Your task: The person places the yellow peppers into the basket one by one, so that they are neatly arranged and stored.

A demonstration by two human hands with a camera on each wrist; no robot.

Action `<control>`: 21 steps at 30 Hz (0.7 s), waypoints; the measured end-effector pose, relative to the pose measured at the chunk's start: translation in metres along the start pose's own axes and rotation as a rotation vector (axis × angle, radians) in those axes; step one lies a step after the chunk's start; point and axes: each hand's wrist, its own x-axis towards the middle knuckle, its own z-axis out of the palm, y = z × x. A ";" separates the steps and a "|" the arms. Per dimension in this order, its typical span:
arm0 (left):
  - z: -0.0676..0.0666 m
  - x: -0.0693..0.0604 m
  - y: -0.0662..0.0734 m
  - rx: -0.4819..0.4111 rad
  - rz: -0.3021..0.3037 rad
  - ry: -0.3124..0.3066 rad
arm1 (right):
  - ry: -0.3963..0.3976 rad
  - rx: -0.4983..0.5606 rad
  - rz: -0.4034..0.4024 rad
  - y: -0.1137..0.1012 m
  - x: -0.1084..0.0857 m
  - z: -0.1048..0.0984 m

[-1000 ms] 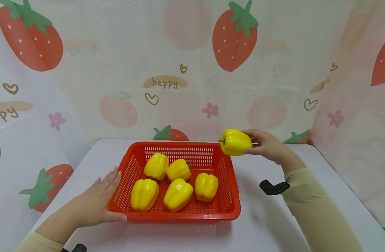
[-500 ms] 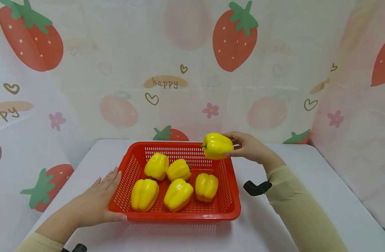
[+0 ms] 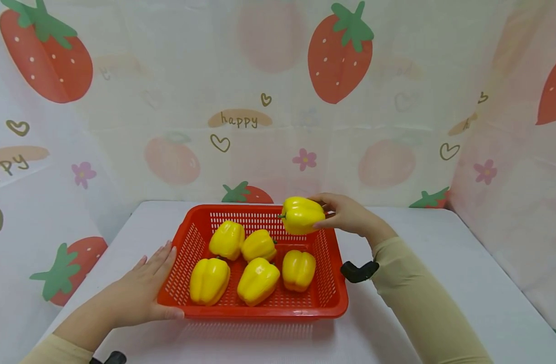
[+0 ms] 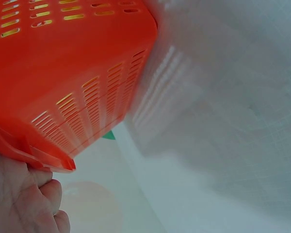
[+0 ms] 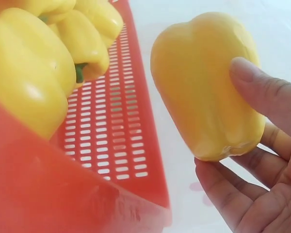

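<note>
My right hand (image 3: 348, 215) holds a yellow bell pepper (image 3: 300, 216) above the back right part of a red plastic basket (image 3: 264, 312). The right wrist view shows the thumb on one side of this pepper (image 5: 208, 87) and the fingers underneath. Along the basket's left rim rests my left hand (image 3: 139, 290), its fingers extended and its thumb at the front corner. From below, the left wrist view shows part of that hand (image 4: 24, 199) against the rim. Several more yellow bell peppers lie inside the basket, including one at the right (image 3: 298, 271) and one at front left (image 3: 209, 281).
The basket stands on a white table (image 3: 423, 253). Behind it hangs a pale cloth backdrop (image 3: 278, 172) printed with strawberries, which also covers both sides. A black wrist mount (image 3: 359, 272) juts from the right sleeve, close to the basket's right rim.
My right hand has carried the bell pepper leftward and slightly down, from beyond the basket's right back corner to over the basket. The left hand and the peppers inside stay put.
</note>
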 end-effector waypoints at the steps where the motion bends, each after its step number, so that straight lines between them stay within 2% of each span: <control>1: 0.000 0.000 0.000 0.002 0.000 0.001 | 0.002 -0.003 0.006 0.000 0.001 0.001; 8: 0.000 0.001 0.000 -0.001 -0.005 -0.003 | -0.002 -0.008 0.033 0.002 0.004 0.006; 15: 0.000 0.002 0.000 -0.002 -0.002 -0.007 | -0.023 -0.052 0.102 0.003 0.002 0.006; 21: -0.001 0.001 0.001 0.003 -0.002 -0.008 | -0.037 -0.035 0.101 0.002 0.000 0.004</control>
